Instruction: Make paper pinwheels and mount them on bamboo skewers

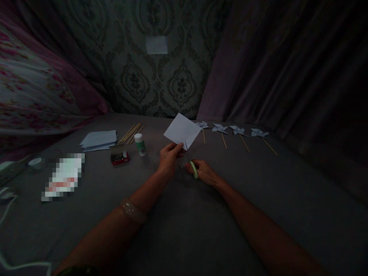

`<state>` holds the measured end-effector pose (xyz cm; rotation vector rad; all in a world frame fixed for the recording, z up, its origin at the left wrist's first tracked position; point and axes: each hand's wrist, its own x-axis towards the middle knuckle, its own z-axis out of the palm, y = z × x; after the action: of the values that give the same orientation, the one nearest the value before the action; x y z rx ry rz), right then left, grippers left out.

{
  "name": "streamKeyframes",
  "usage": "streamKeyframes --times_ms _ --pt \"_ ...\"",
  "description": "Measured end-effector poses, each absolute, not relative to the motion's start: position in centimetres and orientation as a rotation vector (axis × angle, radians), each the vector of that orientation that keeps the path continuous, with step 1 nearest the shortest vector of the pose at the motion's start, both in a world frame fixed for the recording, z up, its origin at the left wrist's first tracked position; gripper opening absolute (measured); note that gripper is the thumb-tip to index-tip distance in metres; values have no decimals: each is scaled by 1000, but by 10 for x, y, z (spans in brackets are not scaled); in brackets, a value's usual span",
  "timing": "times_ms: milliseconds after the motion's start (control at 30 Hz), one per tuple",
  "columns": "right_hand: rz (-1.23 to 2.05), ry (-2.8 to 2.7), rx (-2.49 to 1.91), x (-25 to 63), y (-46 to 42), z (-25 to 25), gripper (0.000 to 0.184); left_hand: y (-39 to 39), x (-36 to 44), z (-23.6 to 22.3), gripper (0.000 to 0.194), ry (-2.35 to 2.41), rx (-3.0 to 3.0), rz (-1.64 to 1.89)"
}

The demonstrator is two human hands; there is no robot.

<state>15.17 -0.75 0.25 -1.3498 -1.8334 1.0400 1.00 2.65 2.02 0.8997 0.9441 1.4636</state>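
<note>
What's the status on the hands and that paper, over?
Left hand gripping white paper square near its lower corner. Right hand holding green-handled scissors, blades at that corner. Left thumb close beside the blades.

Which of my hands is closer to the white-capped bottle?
Left. Your left hand is to the right of the white-capped bottle, holding the white paper; your right hand is farther right, holding the scissors.

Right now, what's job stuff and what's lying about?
Likely the job:
white square paper sheet, left hand
green-handled scissors, right hand
white paper pinwheels on sticks
loose wooden sticks
stacked white paper
white-capped green bottle
small red box

Apparently lying about:
white cable
pixelated pale item
</note>
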Motion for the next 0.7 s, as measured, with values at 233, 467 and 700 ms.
streamKeyframes --times_ms 233,467,700 --pt "1042 -1814 -1335 151 -7 1 49 26 10 21 25 940 911 1469" --pt "1051 -1791 -1353 150 -10 5 50 25 10 20 26 933 894 1464" --pt "1055 -1784 -1377 149 -9 4 50 24 10 18 26 910 892 1454"
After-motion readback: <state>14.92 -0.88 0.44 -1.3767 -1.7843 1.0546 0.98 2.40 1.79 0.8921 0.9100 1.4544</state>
